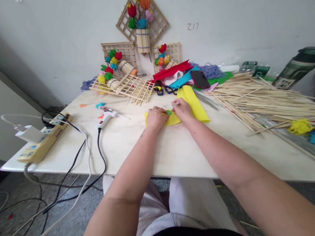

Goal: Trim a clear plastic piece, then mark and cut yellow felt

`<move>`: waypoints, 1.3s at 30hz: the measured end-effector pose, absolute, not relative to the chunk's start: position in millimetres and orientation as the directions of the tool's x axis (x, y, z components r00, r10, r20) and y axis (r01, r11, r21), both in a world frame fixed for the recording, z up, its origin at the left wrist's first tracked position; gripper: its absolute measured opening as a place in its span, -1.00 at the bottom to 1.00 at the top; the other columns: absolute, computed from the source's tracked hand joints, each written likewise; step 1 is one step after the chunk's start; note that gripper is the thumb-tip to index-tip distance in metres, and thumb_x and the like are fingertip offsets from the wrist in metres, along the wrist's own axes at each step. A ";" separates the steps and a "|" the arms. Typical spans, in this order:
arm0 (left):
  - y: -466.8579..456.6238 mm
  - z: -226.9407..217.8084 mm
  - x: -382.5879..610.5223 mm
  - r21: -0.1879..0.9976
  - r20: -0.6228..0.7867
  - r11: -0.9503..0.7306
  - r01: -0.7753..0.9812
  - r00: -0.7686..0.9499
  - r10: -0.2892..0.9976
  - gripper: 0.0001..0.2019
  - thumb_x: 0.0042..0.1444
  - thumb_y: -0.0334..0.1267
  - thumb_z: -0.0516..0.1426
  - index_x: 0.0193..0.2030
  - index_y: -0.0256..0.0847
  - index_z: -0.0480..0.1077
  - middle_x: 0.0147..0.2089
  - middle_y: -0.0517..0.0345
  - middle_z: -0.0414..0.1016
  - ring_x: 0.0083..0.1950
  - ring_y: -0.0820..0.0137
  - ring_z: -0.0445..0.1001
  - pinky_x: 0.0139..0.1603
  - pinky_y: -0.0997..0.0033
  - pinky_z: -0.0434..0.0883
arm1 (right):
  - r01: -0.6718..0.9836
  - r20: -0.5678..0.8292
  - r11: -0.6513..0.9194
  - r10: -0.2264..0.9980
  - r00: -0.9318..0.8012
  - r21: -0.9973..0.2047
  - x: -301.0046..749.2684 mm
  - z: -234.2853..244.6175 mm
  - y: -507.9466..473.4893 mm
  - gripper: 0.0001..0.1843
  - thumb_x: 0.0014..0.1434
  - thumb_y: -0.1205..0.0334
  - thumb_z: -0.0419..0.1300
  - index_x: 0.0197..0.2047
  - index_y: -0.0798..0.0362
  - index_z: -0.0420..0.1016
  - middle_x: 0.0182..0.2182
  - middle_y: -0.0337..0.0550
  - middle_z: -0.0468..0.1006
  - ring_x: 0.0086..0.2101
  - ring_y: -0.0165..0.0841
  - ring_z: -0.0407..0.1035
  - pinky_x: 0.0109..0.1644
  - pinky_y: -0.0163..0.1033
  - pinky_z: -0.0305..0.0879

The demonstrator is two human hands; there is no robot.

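My left hand [157, 118] lies on a yellow sheet [173, 120], its fingertips holding a small green disc [169, 112] down against it. Close on the right, my right hand [183, 110] pinches a short whitish piece [176, 104] beside the disc; its exact kind is too small to make out. The rest of the yellow material, a loose roll [193, 106], lies just past my right hand. Part of the sheet is hidden under both hands.
A glue gun [106, 117] lies left, its black cord hanging over the table edge near a power strip [45, 141]. Scissors [159, 90], a phone [199, 79] and coloured cloth sit behind. Wooden sticks [265, 96] cover the right side. Lattices with flowers [141, 20] stand at the wall.
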State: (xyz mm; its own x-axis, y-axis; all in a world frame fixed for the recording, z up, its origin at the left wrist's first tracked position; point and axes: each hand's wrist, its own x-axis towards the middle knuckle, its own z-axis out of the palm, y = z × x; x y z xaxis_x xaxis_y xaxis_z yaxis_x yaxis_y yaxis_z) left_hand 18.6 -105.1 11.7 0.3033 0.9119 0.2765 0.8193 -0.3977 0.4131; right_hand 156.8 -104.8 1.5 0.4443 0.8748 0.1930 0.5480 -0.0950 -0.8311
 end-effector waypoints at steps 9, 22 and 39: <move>-101.8 9.3 18.1 0.404 0.296 -0.420 0.812 0.318 0.900 -0.79 0.00 -0.16 0.16 -0.23 -0.08 0.55 -0.08 0.11 0.47 -0.07 0.29 0.38 0.02 0.40 0.30 | 0.481 0.214 0.002 0.896 0.388 -0.877 156.2 -1.8 -110.6 -0.78 0.02 0.11 0.02 -0.26 -0.04 0.35 -0.52 -0.33 0.47 -0.44 -0.40 0.40 -0.34 -0.32 0.28; -103.9 11.4 18.6 0.386 0.299 -0.416 0.823 0.315 0.901 -0.79 0.02 -0.12 0.16 -0.24 -0.06 0.55 -0.08 0.11 0.47 -0.05 0.28 0.37 0.03 0.37 0.29 | 0.530 0.165 -0.073 0.907 0.387 -0.845 155.0 2.8 -109.5 -0.79 0.10 0.06 -0.03 -0.29 -0.07 0.36 -0.59 -0.34 0.45 -0.49 -0.37 0.37 -0.36 -0.30 0.26; -107.4 14.4 17.7 0.319 0.292 -0.465 0.826 0.381 0.877 -0.74 0.01 -0.07 0.11 -0.24 -0.10 0.54 -0.07 0.12 0.45 -0.06 0.28 0.34 0.03 0.36 0.26 | 0.312 0.301 0.177 0.859 0.414 -0.934 159.0 1.4 -109.5 -0.51 0.13 -0.15 -0.03 -0.16 0.10 0.39 -0.61 -0.28 0.46 -0.65 -0.49 0.30 -0.49 -0.38 0.24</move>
